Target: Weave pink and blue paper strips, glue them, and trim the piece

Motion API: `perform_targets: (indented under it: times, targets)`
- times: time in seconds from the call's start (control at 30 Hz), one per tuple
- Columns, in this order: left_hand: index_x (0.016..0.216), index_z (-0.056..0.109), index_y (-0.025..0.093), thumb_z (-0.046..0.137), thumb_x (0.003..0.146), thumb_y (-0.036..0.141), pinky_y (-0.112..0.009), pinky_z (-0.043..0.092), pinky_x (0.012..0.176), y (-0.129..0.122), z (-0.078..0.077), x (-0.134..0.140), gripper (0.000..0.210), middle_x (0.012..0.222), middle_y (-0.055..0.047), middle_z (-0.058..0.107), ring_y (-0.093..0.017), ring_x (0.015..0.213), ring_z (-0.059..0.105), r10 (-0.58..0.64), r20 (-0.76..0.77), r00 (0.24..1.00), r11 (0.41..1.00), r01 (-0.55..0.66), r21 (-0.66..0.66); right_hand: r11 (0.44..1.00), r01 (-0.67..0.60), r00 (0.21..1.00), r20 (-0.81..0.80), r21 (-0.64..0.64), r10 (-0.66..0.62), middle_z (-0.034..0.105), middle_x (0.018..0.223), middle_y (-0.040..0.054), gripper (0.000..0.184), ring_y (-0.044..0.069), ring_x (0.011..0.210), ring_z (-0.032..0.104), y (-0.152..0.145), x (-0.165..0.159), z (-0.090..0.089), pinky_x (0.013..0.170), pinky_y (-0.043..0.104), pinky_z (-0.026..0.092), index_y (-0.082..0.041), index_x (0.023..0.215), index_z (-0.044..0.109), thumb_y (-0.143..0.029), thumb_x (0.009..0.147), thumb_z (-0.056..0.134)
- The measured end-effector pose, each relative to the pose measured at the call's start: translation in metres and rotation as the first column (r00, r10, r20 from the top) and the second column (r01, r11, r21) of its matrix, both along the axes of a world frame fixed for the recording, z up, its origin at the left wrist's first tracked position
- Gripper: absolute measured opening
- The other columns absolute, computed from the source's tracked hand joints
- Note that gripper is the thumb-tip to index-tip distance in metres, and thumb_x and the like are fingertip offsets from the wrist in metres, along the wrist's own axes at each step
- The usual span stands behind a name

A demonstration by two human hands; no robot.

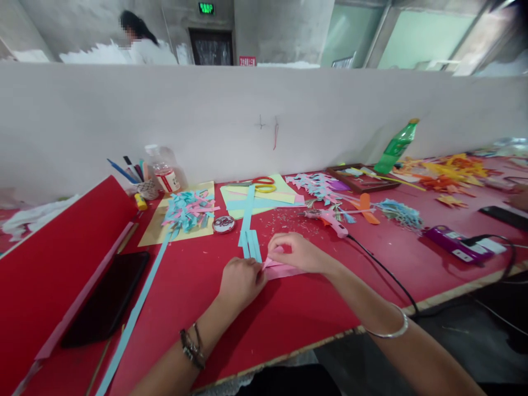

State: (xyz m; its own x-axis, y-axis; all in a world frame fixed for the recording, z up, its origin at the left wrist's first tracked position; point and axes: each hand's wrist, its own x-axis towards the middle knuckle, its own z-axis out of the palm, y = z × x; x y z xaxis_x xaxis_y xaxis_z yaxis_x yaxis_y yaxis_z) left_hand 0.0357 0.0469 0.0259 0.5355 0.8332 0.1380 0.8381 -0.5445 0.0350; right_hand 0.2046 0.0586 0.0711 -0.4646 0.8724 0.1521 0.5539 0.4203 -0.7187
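Head: red table [305, 308] by partition [214, 110] bears pink strip [285, 272].

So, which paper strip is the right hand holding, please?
The pink strip, pinched in the right hand. Its colour sets it apart: the nearest other strips, just ahead, are blue.

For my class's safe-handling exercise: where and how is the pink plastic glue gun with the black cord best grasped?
Probably by its handle, from the near right: the pink plastic glue gun lies with its handle slanting that way, ending at the black cord, while its nozzle points left, away from such a grip.
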Motion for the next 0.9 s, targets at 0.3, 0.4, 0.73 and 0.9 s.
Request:
perform_targets:
  times: [0.3,0.4,0.73,0.9]
  targets:
    - [0.069,0.062,0.013,0.027,0.085,0.028,-0.030,0.041,0.058,-0.003,0.010,0.004,0.042,0.065,-0.011,0.064,-0.022,0.063,0.061,0.096,-0.045,0.994,0.993,-0.098,-0.062,0.993,0.115,0.989,-0.100,0.018,-0.113,0.060,0.070,0.0015,0.024,0.013,0.069,0.055,0.005,0.026,0.012,0.064,0.024,0.042,-0.015,0.070,0.056,-0.035,0.079,0.045]
    - [0.071,0.062,0.014,0.028,0.085,0.028,-0.029,0.041,0.058,-0.003,0.011,0.001,0.040,0.069,-0.010,0.065,-0.022,0.065,0.062,0.102,-0.044,0.994,0.991,-0.105,-0.080,0.859,0.466,0.838,0.206,0.211,-0.505,0.061,0.072,0.0042,0.026,0.016,0.068,0.056,0.017,0.064,0.001,0.065,0.028,0.041,-0.017,0.074,0.058,-0.037,0.080,0.043]
    - [0.067,0.063,0.016,0.027,0.085,0.033,-0.025,0.036,0.052,-0.002,0.010,-0.010,0.044,0.070,-0.008,0.065,-0.020,0.065,0.061,0.148,0.025,0.989,0.974,-0.142,-0.175,0.649,0.708,0.433,0.556,0.277,-0.710,0.059,0.099,0.0172,0.031,0.024,0.092,0.057,0.042,0.136,-0.060,0.072,0.032,0.042,-0.010,0.105,0.053,-0.020,0.081,0.037]
    - [0.064,0.063,0.014,0.025,0.086,0.034,-0.023,0.034,0.052,-0.001,0.003,-0.015,0.048,0.065,-0.009,0.064,-0.018,0.063,0.061,0.157,0.023,0.987,0.977,-0.151,-0.150,0.564,0.750,0.384,0.468,0.344,-0.796,0.059,0.098,0.0188,0.037,0.027,0.089,0.057,0.038,0.130,-0.044,0.070,0.036,0.042,-0.007,0.113,0.044,-0.022,0.084,0.029]
